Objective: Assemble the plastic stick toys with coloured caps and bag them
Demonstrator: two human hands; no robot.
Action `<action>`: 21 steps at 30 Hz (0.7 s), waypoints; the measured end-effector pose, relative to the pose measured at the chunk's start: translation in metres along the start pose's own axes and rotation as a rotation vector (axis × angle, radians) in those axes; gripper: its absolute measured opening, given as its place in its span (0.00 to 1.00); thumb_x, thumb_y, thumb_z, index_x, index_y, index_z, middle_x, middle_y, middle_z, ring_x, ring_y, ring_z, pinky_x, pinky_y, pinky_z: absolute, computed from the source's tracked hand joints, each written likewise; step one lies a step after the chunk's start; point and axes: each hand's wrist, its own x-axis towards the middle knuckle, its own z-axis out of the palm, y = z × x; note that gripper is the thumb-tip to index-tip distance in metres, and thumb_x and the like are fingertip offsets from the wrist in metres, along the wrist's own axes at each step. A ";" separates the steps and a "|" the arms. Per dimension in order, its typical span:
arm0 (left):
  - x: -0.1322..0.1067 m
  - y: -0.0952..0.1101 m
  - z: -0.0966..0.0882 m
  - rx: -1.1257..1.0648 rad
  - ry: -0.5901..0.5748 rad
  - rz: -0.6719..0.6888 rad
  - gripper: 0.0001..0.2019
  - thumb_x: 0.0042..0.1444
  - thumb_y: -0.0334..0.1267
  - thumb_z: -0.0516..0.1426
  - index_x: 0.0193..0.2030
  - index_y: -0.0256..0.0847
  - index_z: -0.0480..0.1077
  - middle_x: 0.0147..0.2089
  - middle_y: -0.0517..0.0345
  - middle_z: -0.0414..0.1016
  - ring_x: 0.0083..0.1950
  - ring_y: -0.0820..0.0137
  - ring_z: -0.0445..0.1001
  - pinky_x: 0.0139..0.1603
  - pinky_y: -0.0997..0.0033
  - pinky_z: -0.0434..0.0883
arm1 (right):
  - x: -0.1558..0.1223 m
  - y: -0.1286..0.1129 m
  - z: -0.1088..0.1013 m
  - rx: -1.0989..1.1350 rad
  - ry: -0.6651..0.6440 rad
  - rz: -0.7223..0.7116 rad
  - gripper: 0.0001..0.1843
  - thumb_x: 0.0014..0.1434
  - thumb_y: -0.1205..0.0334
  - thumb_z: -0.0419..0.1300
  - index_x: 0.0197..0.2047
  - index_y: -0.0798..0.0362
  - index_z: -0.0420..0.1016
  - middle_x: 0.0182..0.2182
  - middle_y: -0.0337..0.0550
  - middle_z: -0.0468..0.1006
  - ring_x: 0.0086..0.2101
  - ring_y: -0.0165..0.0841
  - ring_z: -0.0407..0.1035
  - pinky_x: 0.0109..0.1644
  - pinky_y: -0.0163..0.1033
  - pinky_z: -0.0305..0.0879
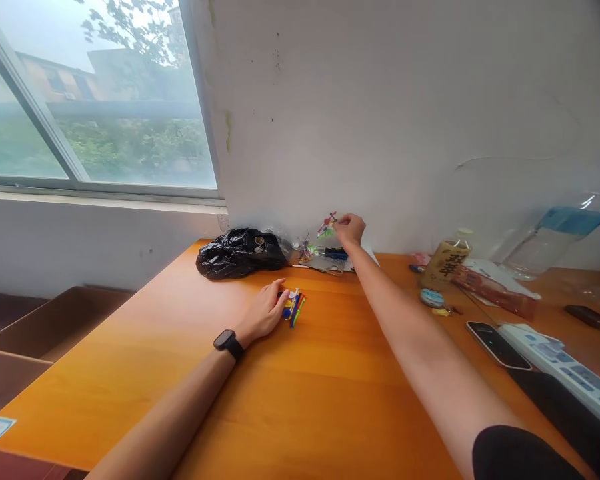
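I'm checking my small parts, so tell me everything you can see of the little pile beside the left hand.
The pile is a small cluster of thin sticks and round pieces, plastic by the look, in blue, red, green, yellow and white. The sticks lie close together on its right side. It rests on the orange-brown table, with the left hand at its left edge; whether the thumb touches it is unclear.
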 end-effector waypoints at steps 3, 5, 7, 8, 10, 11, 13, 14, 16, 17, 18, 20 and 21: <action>0.001 -0.002 0.000 -0.004 0.002 0.002 0.28 0.76 0.55 0.42 0.71 0.38 0.60 0.63 0.41 0.75 0.66 0.55 0.71 0.67 0.53 0.66 | -0.003 -0.017 -0.025 0.054 0.044 -0.041 0.05 0.46 0.66 0.64 0.27 0.52 0.70 0.25 0.37 0.71 0.29 0.32 0.66 0.35 0.37 0.64; 0.001 -0.002 0.000 -0.003 -0.006 0.005 0.28 0.76 0.55 0.42 0.71 0.38 0.60 0.63 0.41 0.74 0.66 0.55 0.71 0.67 0.53 0.66 | -0.019 -0.025 -0.049 0.123 0.060 -0.086 0.05 0.45 0.66 0.64 0.28 0.52 0.72 0.24 0.35 0.69 0.28 0.31 0.64 0.33 0.36 0.61; 0.001 -0.002 -0.001 0.005 -0.019 0.006 0.29 0.76 0.55 0.41 0.70 0.37 0.61 0.64 0.40 0.74 0.66 0.54 0.71 0.67 0.52 0.66 | -0.046 -0.030 -0.077 0.138 -0.005 -0.141 0.05 0.45 0.64 0.65 0.27 0.53 0.73 0.23 0.34 0.69 0.27 0.30 0.62 0.32 0.36 0.59; 0.000 -0.001 -0.001 0.010 -0.023 0.006 0.29 0.76 0.55 0.41 0.70 0.36 0.61 0.64 0.40 0.74 0.66 0.54 0.71 0.67 0.52 0.66 | -0.062 -0.031 -0.091 0.130 -0.065 -0.165 0.05 0.45 0.62 0.65 0.27 0.53 0.73 0.23 0.34 0.68 0.27 0.30 0.62 0.31 0.36 0.58; 0.000 -0.001 -0.002 0.017 -0.025 0.006 0.29 0.76 0.55 0.41 0.70 0.36 0.61 0.64 0.39 0.74 0.66 0.53 0.71 0.67 0.51 0.66 | -0.098 -0.027 -0.115 0.115 -0.282 -0.153 0.07 0.46 0.60 0.67 0.26 0.53 0.73 0.22 0.35 0.69 0.26 0.31 0.64 0.30 0.35 0.57; 0.001 -0.001 -0.001 0.016 -0.024 0.007 0.29 0.75 0.55 0.41 0.70 0.36 0.61 0.64 0.39 0.74 0.66 0.53 0.71 0.67 0.51 0.67 | -0.115 -0.023 -0.124 0.112 -0.412 -0.147 0.07 0.46 0.60 0.67 0.26 0.53 0.73 0.22 0.35 0.71 0.26 0.31 0.65 0.30 0.35 0.58; 0.001 -0.001 -0.001 0.016 -0.017 0.010 0.29 0.75 0.55 0.42 0.70 0.37 0.61 0.64 0.39 0.74 0.66 0.53 0.71 0.67 0.51 0.67 | -0.144 -0.012 -0.137 0.095 -0.578 -0.170 0.08 0.46 0.61 0.68 0.25 0.53 0.73 0.24 0.36 0.73 0.27 0.30 0.66 0.31 0.35 0.60; 0.001 -0.002 0.000 0.018 -0.016 0.012 0.28 0.75 0.55 0.42 0.70 0.37 0.61 0.64 0.39 0.74 0.67 0.53 0.71 0.67 0.51 0.67 | -0.154 -0.007 -0.141 0.077 -0.646 -0.161 0.09 0.46 0.60 0.69 0.26 0.53 0.73 0.26 0.37 0.74 0.28 0.30 0.66 0.31 0.34 0.62; 0.001 -0.003 0.001 0.023 -0.014 0.016 0.29 0.75 0.55 0.42 0.70 0.37 0.62 0.65 0.39 0.73 0.68 0.53 0.71 0.68 0.51 0.66 | -0.164 0.003 -0.144 0.038 -0.772 -0.078 0.13 0.47 0.56 0.72 0.31 0.53 0.75 0.28 0.38 0.76 0.28 0.31 0.68 0.30 0.34 0.63; 0.001 -0.004 0.001 0.025 -0.014 0.017 0.29 0.75 0.55 0.42 0.70 0.37 0.62 0.66 0.39 0.73 0.68 0.53 0.70 0.68 0.51 0.66 | -0.163 0.007 -0.142 0.008 -0.809 -0.024 0.16 0.49 0.52 0.73 0.34 0.52 0.76 0.29 0.39 0.76 0.28 0.31 0.68 0.28 0.34 0.64; 0.001 -0.004 0.001 0.025 -0.014 0.018 0.29 0.75 0.55 0.42 0.70 0.37 0.62 0.67 0.38 0.72 0.68 0.54 0.70 0.69 0.51 0.65 | -0.159 0.009 -0.139 -0.024 -0.811 0.016 0.18 0.50 0.49 0.73 0.36 0.52 0.77 0.29 0.39 0.76 0.27 0.32 0.68 0.27 0.34 0.64; 0.001 -0.004 0.001 0.022 -0.014 0.018 0.28 0.75 0.55 0.42 0.70 0.37 0.61 0.68 0.38 0.71 0.69 0.54 0.69 0.70 0.51 0.65 | -0.144 0.011 -0.128 -0.073 -0.721 0.055 0.19 0.52 0.46 0.73 0.35 0.51 0.77 0.29 0.40 0.77 0.27 0.32 0.68 0.27 0.34 0.65; 0.001 -0.003 0.001 0.020 -0.014 0.017 0.28 0.75 0.55 0.42 0.70 0.37 0.61 0.68 0.38 0.70 0.69 0.54 0.69 0.70 0.51 0.65 | -0.135 0.011 -0.119 -0.076 -0.651 0.054 0.18 0.52 0.47 0.73 0.33 0.52 0.76 0.29 0.40 0.77 0.28 0.31 0.69 0.28 0.33 0.65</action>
